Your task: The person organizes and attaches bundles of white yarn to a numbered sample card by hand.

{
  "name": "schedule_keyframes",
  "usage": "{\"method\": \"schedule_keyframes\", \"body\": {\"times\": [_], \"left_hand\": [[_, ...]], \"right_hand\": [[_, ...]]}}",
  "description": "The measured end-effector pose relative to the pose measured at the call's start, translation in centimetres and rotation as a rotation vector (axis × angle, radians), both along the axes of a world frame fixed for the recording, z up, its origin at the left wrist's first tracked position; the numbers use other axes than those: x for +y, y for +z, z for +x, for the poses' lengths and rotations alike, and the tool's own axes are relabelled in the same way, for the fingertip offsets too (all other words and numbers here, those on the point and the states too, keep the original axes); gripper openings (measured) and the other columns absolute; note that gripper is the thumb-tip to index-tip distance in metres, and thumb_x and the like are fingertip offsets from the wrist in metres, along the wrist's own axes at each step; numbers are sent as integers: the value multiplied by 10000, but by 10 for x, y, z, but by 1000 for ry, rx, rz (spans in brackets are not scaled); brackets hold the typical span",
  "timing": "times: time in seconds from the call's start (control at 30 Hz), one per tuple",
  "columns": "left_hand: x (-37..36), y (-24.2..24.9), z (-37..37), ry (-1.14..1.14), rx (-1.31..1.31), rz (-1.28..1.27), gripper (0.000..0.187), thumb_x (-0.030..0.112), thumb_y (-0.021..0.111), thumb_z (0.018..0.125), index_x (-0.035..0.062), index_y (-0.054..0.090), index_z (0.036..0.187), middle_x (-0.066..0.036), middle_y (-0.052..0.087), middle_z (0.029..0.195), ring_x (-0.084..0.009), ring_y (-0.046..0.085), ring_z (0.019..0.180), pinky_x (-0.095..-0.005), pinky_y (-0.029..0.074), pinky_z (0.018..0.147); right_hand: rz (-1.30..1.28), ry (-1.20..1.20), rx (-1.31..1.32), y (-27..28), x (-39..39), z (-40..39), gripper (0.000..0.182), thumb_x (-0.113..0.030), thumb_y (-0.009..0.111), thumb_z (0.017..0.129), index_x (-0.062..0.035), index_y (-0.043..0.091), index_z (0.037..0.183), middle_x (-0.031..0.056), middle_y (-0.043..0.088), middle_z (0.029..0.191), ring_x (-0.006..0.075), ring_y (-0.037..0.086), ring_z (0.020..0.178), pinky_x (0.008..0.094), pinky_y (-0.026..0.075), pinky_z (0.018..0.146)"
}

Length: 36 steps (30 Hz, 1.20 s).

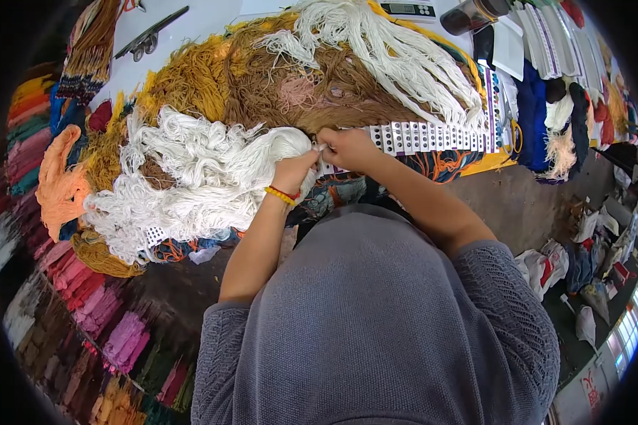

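Observation:
My left hand [295, 173], with red and yellow bands at the wrist, is closed on the end of a large white yarn bundle [213, 145]. Right beside it, my right hand [349, 150] is closed in a pinch at the same white strands, with fingertips nearly touching the left. The bundle spreads left in loose curls over the table edge. Just past my right hand runs a white card strip [425, 137] with dark holes and purple marks. Brown yarn [283, 85] lies heaped behind both hands. The exact strands between my fingers are too small to make out.
More white yarn [390, 49] and golden yarn [191, 78] cover the table. A scale [407, 10], a dark jar [473, 15] and scissors [515, 136] lie at the back and right. Peach yarn [62, 180] hangs at the left. Coloured skeins [126, 340] line the lower left.

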<state>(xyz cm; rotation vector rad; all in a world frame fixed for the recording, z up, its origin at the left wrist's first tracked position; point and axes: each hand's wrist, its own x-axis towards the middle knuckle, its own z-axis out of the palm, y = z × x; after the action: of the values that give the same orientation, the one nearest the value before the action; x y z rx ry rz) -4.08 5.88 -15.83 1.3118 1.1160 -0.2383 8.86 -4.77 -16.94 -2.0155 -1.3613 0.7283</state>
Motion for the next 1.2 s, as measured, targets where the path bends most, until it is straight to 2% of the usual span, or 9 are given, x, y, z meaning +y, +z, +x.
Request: {"method": "schedule_keyframes", "body": {"times": [0.03, 0.13, 0.2, 0.37, 0.5, 0.57, 0.73, 0.87, 1.2], "left_hand": [[5, -2, -4, -12, -78, 13, 212, 145, 537, 733, -14, 578, 600, -54, 565, 611, -120, 521, 601, -245, 398, 573], [9, -17, -10, 143, -231, -171, 208, 123, 537, 730, -34, 567, 596, -63, 565, 609, -124, 522, 596, -248, 402, 566], [12, -19, -9, 101, -229, -182, 212, 143, 535, 735, -25, 574, 613, -60, 568, 614, -124, 530, 602, -243, 410, 580], [8, 11, 6, -266, 68, 187, 256, 218, 560, 741, -20, 608, 661, -72, 600, 654, -117, 555, 638, -226, 425, 628], [13, -4, -1, -497, -26, 339, 298, 274, 598, 720, -21, 619, 681, -65, 610, 660, -105, 558, 646, -217, 428, 640], [12, 1, 0, -229, 5, 162, 273, 255, 621, 708, -16, 622, 686, -59, 600, 649, -105, 549, 628, -225, 425, 618], [11, -8, -4, 81, -114, -25, 187, 167, 615, 714, -15, 610, 674, -56, 574, 631, -114, 530, 600, -235, 407, 580], [7, -11, -5, 322, -256, -263, 143, 124, 604, 720, -14, 589, 683, -50, 544, 625, -127, 506, 583, -237, 390, 564], [8, -4, -2, 519, -363, -548, 97, 80, 619, 693, -11, 594, 715, -53, 561, 646, -124, 498, 578, -240, 398, 561]], "right_hand": [[37, -28, 92, 2, -2, 1, 181, -252, 538, 695, -127, 492, 819, 101, 565, 616, 309, 565, 580, 421, 432, 509], [-1, -53, 108, -4, -4, 0, 190, -247, 541, 697, -118, 495, 830, 104, 566, 626, 315, 562, 597, 417, 432, 525], [6, -53, 122, 1, -4, -1, 188, -238, 541, 697, -114, 493, 831, 106, 567, 635, 313, 562, 603, 415, 433, 530], [36, -42, 105, -3, -4, -2, 182, -218, 541, 698, -106, 490, 832, 105, 576, 672, 301, 567, 628, 409, 438, 547], [31, 7, -10, 3, -4, -6, 187, -221, 520, 721, -111, 488, 868, 103, 588, 697, 300, 576, 649, 408, 453, 566], [-3, 27, -74, 7, -3, -8, 191, -224, 511, 730, -111, 486, 882, 102, 591, 705, 302, 579, 656, 411, 458, 573], [-187, 93, -111, 19, 4, -6, 183, -233, 493, 736, -104, 472, 864, 112, 591, 674, 315, 578, 645, 440, 451, 579], [-85, 63, -71, 1, 0, -2, 188, -234, 516, 736, -116, 477, 877, 106, 583, 674, 309, 570, 623, 426, 439, 536], [-122, -24, 35, 19, -1, -1, 214, -184, 530, 740, -90, 446, 912, 135, 580, 662, 328, 569, 622, 436, 438, 543]]}}
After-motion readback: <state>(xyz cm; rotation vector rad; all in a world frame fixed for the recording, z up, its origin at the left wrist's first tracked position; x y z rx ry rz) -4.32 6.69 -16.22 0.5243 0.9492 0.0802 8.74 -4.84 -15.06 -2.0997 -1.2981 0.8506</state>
